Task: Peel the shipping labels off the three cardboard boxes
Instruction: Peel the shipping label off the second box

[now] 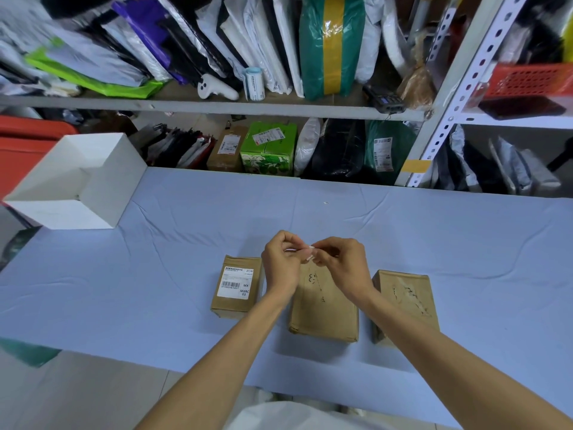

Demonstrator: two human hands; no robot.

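Three brown cardboard boxes stand in a row on the blue cloth. The left box [235, 288] carries a white shipping label [236, 282] on its top. The middle box [324, 305] and the right box [406, 302] show bare tops with torn paper marks. Above the far end of the middle box, my left hand [280, 262] and my right hand [336, 263] are raised together. Both pinch a small crumpled white label piece [308, 252] between their fingertips.
An open white box [102, 181] sits at the table's far left corner. Behind the table [465, 243] run metal shelves packed with parcels and mailers, with a red basket [527, 80] at the right.
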